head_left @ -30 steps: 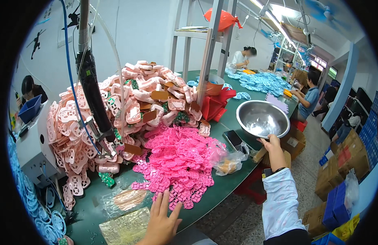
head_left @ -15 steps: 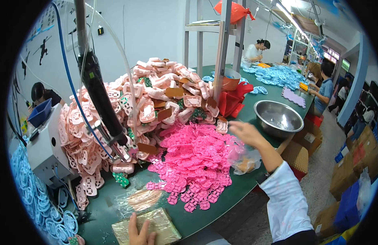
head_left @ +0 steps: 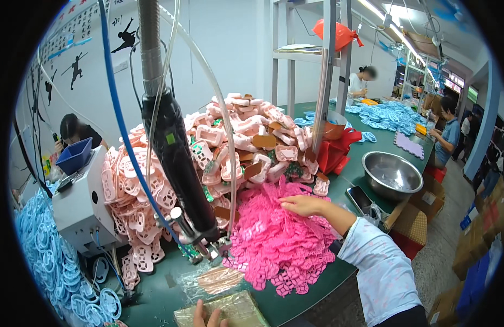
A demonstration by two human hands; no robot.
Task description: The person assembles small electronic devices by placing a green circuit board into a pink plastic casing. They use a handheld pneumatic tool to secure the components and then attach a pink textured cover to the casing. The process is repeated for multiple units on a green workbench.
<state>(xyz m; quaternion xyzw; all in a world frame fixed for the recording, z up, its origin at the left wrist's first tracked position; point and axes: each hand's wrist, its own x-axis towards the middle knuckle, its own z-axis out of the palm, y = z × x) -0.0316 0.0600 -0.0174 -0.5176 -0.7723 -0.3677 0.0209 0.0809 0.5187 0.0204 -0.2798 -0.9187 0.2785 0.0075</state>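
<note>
Green table (head_left: 148, 305); pink heap (head_left: 287, 240) near edge; right hand (head_left: 303, 206) over it, grip unclear; left hand (head_left: 214, 320) spread.

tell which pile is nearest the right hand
The bright pink pile: the right hand is over it; the pale pink pile lies behind, blue piles farther off.

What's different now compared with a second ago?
The right hand let go of the metal bowl and moved left to the bright pink pile. The left hand drew back from that pile's near edge to the flat wrapped packet. The whole view shifted too. The pale pink heap and phone stayed put on the table.
</note>
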